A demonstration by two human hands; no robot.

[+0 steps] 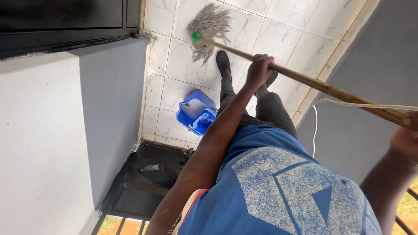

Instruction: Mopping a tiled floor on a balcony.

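Observation:
I hold a mop with a long wooden handle (pixel 313 82) that runs diagonally across the view. My left hand (pixel 259 69) is closed around the handle's middle, arm stretched out. Near the handle's upper end, at the right edge, my right hand (pixel 407 135) grips it, partly cut off. The grey string mop head (pixel 209 26), with a green collar, rests on the white marbled floor tiles (pixel 174 65) just ahead of my black shoes (pixel 223 61). I wear a blue shirt and dark trousers.
A blue mop bucket (pixel 197 114) with a wringer stands on the tiles left of my legs. Grey walls close in on both sides. A dark door frame (pixel 143 174) lies lower left, and a white cable (pixel 348 103) crosses the right wall.

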